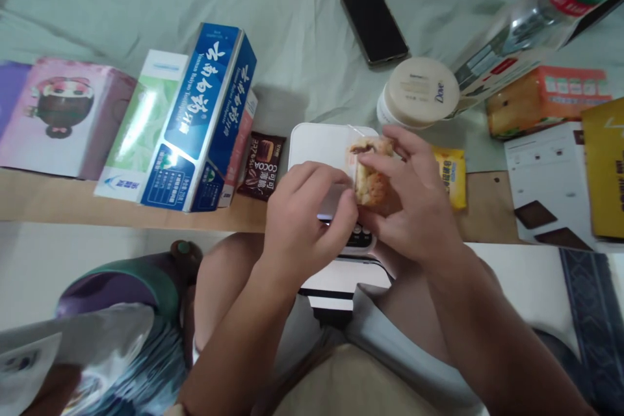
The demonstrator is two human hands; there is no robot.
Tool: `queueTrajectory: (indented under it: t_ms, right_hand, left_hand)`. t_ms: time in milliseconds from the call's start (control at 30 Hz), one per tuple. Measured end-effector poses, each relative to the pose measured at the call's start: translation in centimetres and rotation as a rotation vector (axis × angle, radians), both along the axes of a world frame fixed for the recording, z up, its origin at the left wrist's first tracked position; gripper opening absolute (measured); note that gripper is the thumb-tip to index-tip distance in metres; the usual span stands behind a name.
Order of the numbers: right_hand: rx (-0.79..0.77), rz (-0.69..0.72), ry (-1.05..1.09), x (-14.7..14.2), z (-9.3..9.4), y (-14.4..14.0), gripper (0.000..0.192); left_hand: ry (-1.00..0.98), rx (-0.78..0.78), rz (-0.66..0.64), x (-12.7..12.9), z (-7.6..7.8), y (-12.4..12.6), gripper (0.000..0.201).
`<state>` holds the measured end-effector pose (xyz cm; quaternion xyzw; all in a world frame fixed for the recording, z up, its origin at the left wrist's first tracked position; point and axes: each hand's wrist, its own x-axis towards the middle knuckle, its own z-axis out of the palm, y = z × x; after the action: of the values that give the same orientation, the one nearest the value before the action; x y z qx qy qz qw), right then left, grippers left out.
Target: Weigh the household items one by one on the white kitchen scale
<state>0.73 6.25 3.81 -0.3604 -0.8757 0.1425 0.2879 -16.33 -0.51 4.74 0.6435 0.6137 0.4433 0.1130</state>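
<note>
Both forearms reach in from the near edge. Left hand [305, 211] pinches clear wrapper at the pastry [370, 177], while right hand [414, 205] curls closed around it, above the white scale [316, 146]. A hard tug could crumble it, I judge, dropping bits near the cocoa packet [262, 166].

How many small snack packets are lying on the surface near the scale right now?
2. A brown cocoa packet lies just left of the white scale; a yellow packet lies right of it, partly behind the right hand. More may be hidden under the hands.
</note>
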Motion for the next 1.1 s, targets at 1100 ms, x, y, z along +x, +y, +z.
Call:
queueTrajectory:
  t_ms: [1100]
  right_hand:
    - [-0.08, -0.08, 0.147, -0.2, -1.7, 1.5, 0.035]
  left_hand:
    - [-0.021, -0.037, 0.149, -2.5, -0.8, 0.2, 0.012]
